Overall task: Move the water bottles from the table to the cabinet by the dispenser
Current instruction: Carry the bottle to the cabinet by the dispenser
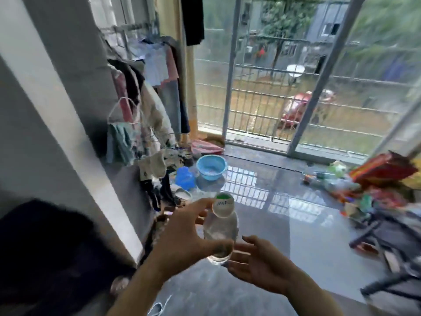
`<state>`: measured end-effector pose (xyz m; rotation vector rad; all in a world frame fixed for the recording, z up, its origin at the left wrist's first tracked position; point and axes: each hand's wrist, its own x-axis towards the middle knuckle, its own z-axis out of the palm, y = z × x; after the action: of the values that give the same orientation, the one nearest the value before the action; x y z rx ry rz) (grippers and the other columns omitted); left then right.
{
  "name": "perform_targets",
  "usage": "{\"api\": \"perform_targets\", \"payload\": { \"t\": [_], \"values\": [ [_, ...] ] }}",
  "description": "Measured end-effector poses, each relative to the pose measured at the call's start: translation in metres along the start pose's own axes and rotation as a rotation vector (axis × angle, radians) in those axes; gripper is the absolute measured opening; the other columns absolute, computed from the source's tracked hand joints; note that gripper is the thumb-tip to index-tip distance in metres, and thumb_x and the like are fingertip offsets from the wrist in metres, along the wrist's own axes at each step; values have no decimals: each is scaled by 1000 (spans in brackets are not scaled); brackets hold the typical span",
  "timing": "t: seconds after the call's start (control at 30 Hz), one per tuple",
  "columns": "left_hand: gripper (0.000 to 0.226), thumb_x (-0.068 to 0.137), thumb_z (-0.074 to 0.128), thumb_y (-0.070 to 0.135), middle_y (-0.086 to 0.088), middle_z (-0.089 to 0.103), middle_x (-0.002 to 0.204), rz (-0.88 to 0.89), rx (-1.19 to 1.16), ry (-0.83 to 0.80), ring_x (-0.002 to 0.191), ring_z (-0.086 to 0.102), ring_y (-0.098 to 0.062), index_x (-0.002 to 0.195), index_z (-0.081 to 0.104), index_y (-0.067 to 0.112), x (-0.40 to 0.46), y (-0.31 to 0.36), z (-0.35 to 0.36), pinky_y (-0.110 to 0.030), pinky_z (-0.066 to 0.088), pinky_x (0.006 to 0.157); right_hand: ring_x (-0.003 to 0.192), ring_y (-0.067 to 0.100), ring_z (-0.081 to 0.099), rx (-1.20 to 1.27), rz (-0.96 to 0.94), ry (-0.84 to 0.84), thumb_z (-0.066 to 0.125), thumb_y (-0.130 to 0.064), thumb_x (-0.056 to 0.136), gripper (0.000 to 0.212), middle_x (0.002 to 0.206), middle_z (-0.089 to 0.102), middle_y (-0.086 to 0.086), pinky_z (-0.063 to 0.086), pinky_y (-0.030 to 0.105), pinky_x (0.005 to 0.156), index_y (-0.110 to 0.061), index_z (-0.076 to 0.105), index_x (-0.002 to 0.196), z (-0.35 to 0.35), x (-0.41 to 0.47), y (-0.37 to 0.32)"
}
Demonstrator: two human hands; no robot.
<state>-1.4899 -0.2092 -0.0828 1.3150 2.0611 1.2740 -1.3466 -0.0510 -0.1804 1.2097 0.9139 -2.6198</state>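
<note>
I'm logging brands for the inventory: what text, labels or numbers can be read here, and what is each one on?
Nothing can be read for certain.
Water bottle in the left hand: white label with a green band and a dark line of print, too blurred to read.
Colourful packaging on the floor at right: too blurred to read.

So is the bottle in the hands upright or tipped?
Tipped. The bottle leans away from the camera, held in the left hand; the right hand is open beside it.
</note>
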Motion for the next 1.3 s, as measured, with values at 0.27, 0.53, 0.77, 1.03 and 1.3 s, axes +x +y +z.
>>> {"api": "perform_targets", "payload": {
  "t": [0.27, 0.53, 0.77, 1.03, 1.3],
  "values": [
    [57, 59, 96, 37, 39, 68, 95, 225, -31, -271, 96, 63, 11, 99, 60, 53, 55, 85, 168, -4, 48, 77, 105, 40, 64, 285, -210, 176, 50, -25, 93, 47, 127, 62, 30, 50, 44, 92, 5, 56, 130, -172, -118, 1],
    [61, 61, 96, 31, 30, 68, 101, 437, -73, -638, 96, 63, 13, 109, 61, 44, 74, 157, 287, -3, 47, 77, 103, 37, 65, 563, -401, 364, 57, -29, 87, 56, 128, 63, 28, 51, 43, 89, 3, 54, 133, -256, -198, 45],
    [59, 64, 95, 27, 28, 72, 102, 628, -130, -954, 93, 67, 5, 111, 65, 44, 85, 192, 349, -8, 49, 78, 89, 32, 71, 836, -552, 613, 53, -30, 88, 39, 110, 70, 20, 56, 37, 75, -7, 57, 118, -264, -227, 91],
    [53, 68, 92, 29, 13, 76, 97, 725, -229, -1266, 86, 72, -4, 114, 65, 32, 69, 247, 403, -26, 57, 81, 81, 27, 72, 1093, -811, 777, 54, -29, 78, 50, 103, 72, 17, 57, 34, 73, -5, 64, 120, -239, -263, 135],
    [48, 71, 91, 19, 9, 77, 100, 821, -311, -1502, 93, 73, -7, 110, 65, 30, -2, 304, 441, -24, 55, 86, 79, 30, 72, 1220, -1004, 876, 51, -29, 84, 49, 103, 72, 24, 57, 36, 79, 4, 67, 115, -228, -325, 200]
  ]
}}
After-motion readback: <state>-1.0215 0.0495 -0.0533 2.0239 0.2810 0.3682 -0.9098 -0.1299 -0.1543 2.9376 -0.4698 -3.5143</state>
